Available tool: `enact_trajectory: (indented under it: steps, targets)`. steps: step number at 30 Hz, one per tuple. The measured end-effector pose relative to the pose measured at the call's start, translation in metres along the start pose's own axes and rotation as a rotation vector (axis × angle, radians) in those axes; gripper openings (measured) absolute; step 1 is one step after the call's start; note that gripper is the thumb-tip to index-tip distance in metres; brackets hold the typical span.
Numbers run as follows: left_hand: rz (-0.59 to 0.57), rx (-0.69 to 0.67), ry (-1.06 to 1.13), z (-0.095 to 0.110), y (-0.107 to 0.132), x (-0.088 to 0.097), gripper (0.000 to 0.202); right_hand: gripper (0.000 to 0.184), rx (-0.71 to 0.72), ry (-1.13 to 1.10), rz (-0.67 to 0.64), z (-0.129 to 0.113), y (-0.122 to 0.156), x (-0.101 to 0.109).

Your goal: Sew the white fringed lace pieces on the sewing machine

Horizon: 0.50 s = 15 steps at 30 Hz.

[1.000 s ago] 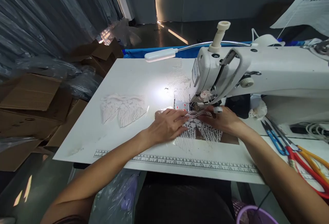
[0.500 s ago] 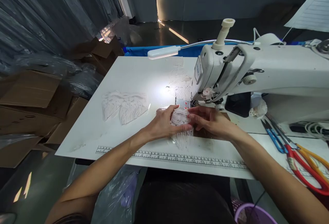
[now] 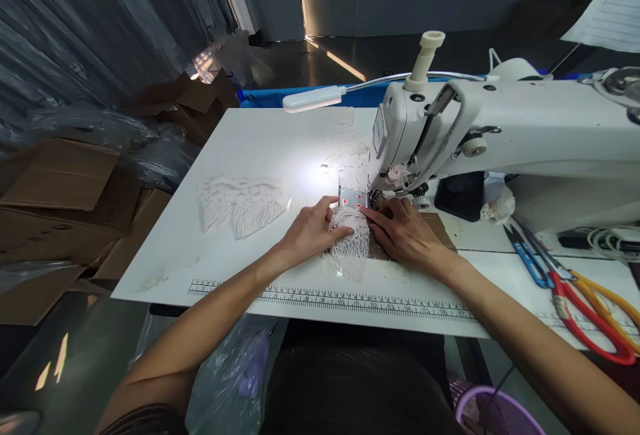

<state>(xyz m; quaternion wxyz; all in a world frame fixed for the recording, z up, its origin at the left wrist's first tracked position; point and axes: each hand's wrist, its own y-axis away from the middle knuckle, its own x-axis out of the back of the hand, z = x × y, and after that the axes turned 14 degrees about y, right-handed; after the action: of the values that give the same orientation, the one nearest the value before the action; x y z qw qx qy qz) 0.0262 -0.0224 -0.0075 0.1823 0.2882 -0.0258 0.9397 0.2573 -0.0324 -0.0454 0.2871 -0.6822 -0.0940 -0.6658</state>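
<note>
A strip of white lace (image 3: 351, 252) lies flat in front of the sewing machine's steel plate (image 3: 353, 198), its fringed end toward me. My left hand (image 3: 314, 227) has its thumb on top of the lace and its fingers at the left edge, pinching it. My right hand (image 3: 404, 234) is at the lace's right edge beside the needle area, index finger stretched onto it, thumb partly hidden. The white sewing machine (image 3: 450, 128) stands over the plate. Beyond the plate, more lace (image 3: 346, 148) trails away. Another white lace piece (image 3: 243, 203) lies apart on the left.
A lit lamp (image 3: 314, 98) hangs over the table (image 3: 175, 248). To the right lie blue-handled snips (image 3: 533, 265), red-handled scissors (image 3: 590, 318) and a black tray-like object (image 3: 459, 195). A printed ruler (image 3: 345, 298) runs along the front edge. Cardboard boxes (image 3: 60, 175) stand left.
The bunched lace has been spread flat toward me. My left hand has shifted slightly left and opened its grip somewhat; my right hand has turned flatter, beside the lace.
</note>
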Motion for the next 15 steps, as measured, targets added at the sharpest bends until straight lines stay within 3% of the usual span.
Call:
enact_trajectory:
  steps: [7,11,15]
  targets:
    - [-0.045,0.028,0.000,0.005,0.003,0.011,0.053,0.042,-0.074,-0.188,0.087,-0.004,0.011,0.005]
    - [-0.053,0.061,-0.013,0.003,0.002,0.010,0.055,0.040,-0.022,-0.346,0.089,-0.007,0.016,0.008]
    - [-0.032,0.079,-0.035,0.002,0.000,0.008,0.057,0.039,0.007,-0.318,0.079,-0.006,0.019,0.003]
